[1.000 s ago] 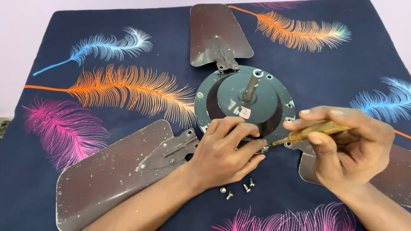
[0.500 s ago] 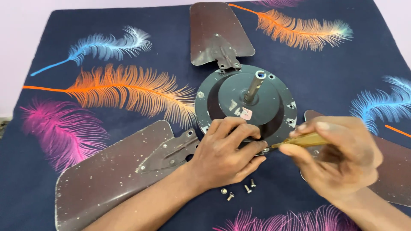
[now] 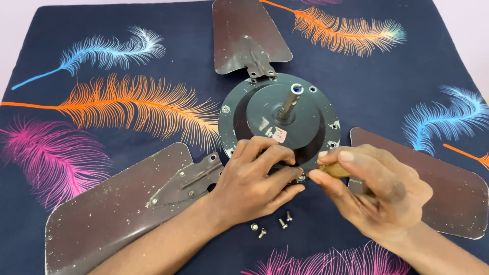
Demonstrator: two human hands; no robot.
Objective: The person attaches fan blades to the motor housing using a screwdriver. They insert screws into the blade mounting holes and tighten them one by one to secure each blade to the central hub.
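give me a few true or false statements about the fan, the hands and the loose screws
1. The left hand rests on the near rim of the fan hub. True.
2. The right hand is empty. False: it holds a yellowish screwdriver pointed at the hub rim.
3. Loose screws lie on the cloth near the left wrist. True.
4. The fan has five blades. False: three brown blades show, one far, one near left, one right.
5. The cloth is plain white. False: it is dark blue with coloured feathers.
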